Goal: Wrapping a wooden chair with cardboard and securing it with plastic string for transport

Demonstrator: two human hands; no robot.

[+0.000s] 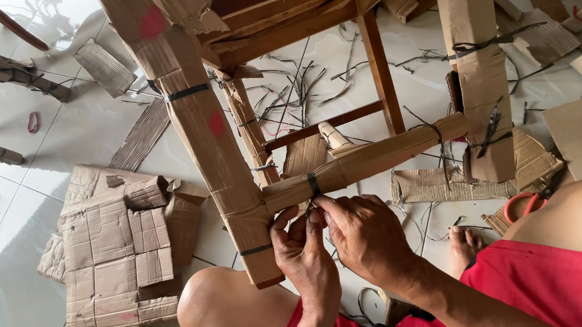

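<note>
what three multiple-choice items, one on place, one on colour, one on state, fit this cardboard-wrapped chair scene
1. Where do both hands work?
A. on the dark strap around the wrapped rung
B. on the flattened cardboard pile
C. on the scissors

2. What colour are the scissors' handles?
A. blue
B. orange-red
C. black

3. How is the wooden chair's near leg?
A. bare wood
B. painted white
C. wrapped in cardboard and strapped

Answers:
1 A: the left hand and right hand pinch the dark strap on the wrapped rung.
2 B: the scissors by the knee show orange-red loops.
3 C: the near leg of the wooden chair carries cardboard under dark bands.
</note>
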